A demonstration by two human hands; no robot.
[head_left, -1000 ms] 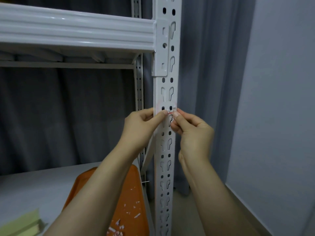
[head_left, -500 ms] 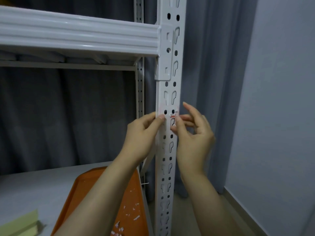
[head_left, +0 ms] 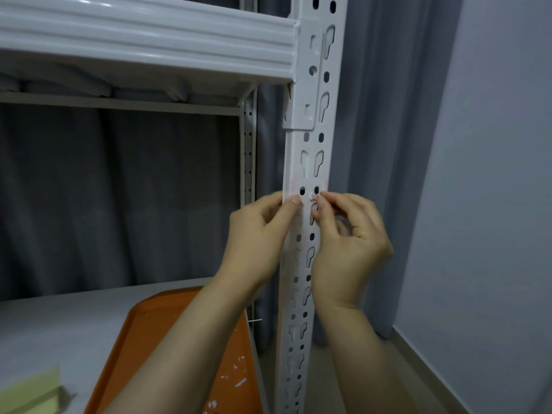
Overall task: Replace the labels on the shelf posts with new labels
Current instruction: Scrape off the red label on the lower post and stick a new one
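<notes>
A white slotted shelf post (head_left: 307,162) runs up the middle of the view. A small torn remnant of a red and white label (head_left: 313,198) clings to its face, with faint pink residue above it. My right hand (head_left: 348,243) has its fingers curled, and its thumb and forefinger pinch the remnant at the post's right edge. My left hand (head_left: 258,240) grips the post's left edge with the thumb tip pressed on its face, just left of the remnant.
A white shelf beam (head_left: 149,40) joins the post above. An orange tray (head_left: 155,354) with several white label scraps lies on the lower grey shelf, with a pale green pad (head_left: 30,392) at bottom left. Dark curtains hang behind and a grey wall stands to the right.
My right hand's fingers, spread half a second ago, have curled again and pinch the label remnant. The view has shifted, so the post sits further right and larger. My left hand stays on the post.
</notes>
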